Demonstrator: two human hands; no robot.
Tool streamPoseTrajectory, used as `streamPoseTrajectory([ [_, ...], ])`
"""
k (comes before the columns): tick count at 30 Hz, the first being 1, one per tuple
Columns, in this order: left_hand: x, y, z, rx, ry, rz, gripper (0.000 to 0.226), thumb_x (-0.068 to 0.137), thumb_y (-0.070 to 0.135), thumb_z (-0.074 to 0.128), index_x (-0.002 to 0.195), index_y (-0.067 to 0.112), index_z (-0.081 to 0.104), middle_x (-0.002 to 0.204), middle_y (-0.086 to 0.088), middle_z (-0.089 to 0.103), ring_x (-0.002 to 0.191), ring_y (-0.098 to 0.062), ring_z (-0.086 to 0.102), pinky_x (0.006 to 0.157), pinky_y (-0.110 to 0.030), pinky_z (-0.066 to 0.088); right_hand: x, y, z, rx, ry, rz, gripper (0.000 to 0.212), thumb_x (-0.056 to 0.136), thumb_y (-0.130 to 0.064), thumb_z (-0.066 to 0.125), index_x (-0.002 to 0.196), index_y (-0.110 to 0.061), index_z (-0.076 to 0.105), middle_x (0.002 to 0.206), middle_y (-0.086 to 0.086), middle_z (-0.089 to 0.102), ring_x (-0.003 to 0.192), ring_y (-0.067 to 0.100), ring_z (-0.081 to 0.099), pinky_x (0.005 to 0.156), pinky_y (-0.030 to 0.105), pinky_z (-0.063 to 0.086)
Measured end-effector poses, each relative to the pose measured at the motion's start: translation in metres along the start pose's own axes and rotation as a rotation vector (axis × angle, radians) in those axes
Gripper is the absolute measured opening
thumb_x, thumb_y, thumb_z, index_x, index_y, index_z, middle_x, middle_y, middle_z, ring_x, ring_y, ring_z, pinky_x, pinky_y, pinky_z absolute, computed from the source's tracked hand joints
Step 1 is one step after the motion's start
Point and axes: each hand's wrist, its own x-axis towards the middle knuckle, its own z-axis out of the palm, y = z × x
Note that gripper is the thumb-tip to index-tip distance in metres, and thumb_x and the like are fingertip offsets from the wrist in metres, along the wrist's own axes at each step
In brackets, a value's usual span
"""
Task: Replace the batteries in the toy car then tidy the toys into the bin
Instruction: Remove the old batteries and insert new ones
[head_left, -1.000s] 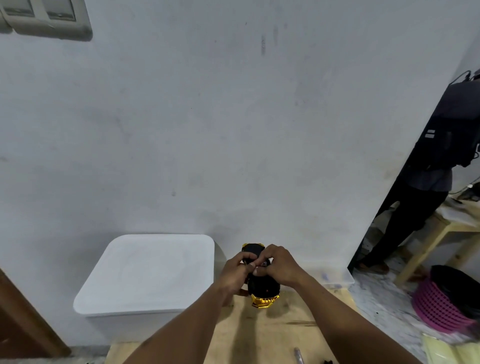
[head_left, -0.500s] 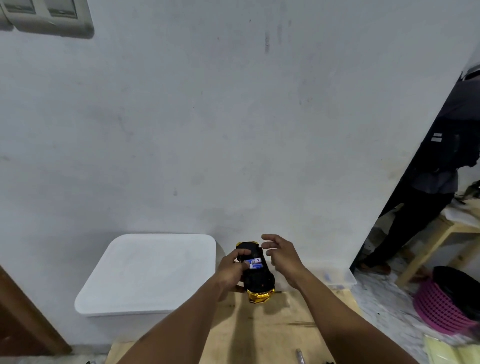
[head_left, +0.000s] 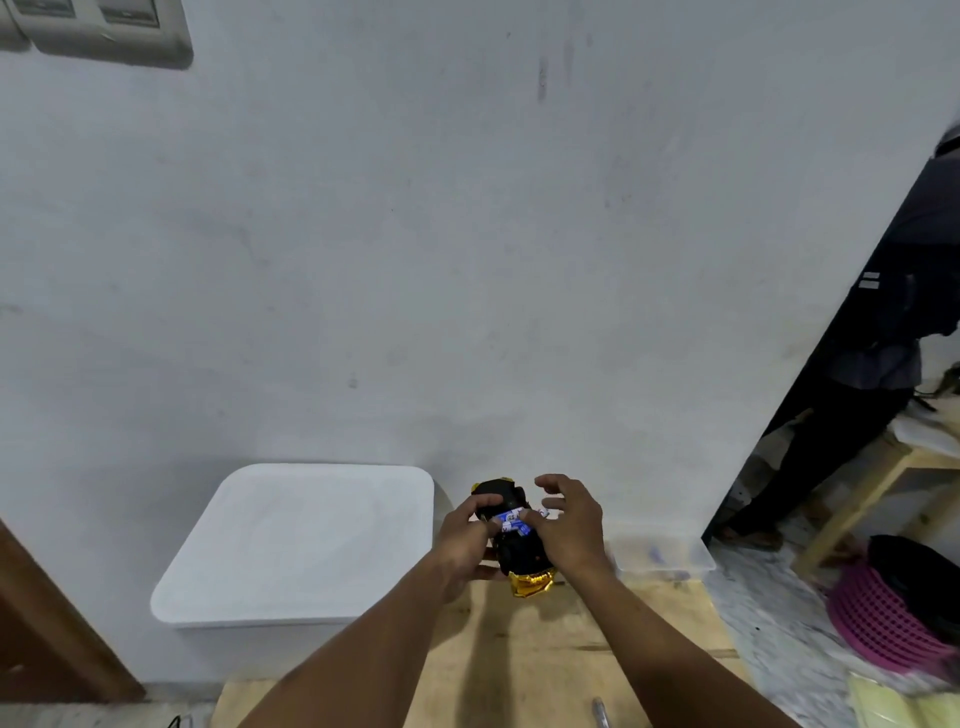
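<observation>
Toy car (head_left: 522, 553) is upside down above the near wooden table (head_left: 519, 665), gripped in my left hand (head_left: 467, 540). My right hand (head_left: 569, 525) hovers loose-fingered, holding nothing, thumb by the exposed batteries (head_left: 511, 521). If that thumb slips, a battery could spring out and roll away.
</observation>
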Motion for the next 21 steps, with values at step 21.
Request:
streamPoseTrajectory([
  [21,0.004,-0.005,-0.005,0.028,0.009,0.073,0.040,0.098,-0.003,0.049,0.118,0.029,0.064,0.113,-0.014,0.069,0.093,-0.034,0.073,0.065,-0.036,0.061,0.010,0.009,-0.012,0.372,-0.287,0.616,0.028,0.079,-0.005,0.077,0.105,-0.013,0.067,0.101,0.009,0.072,0.096,0.021,0.065,0.080,0.041,0.051],
])
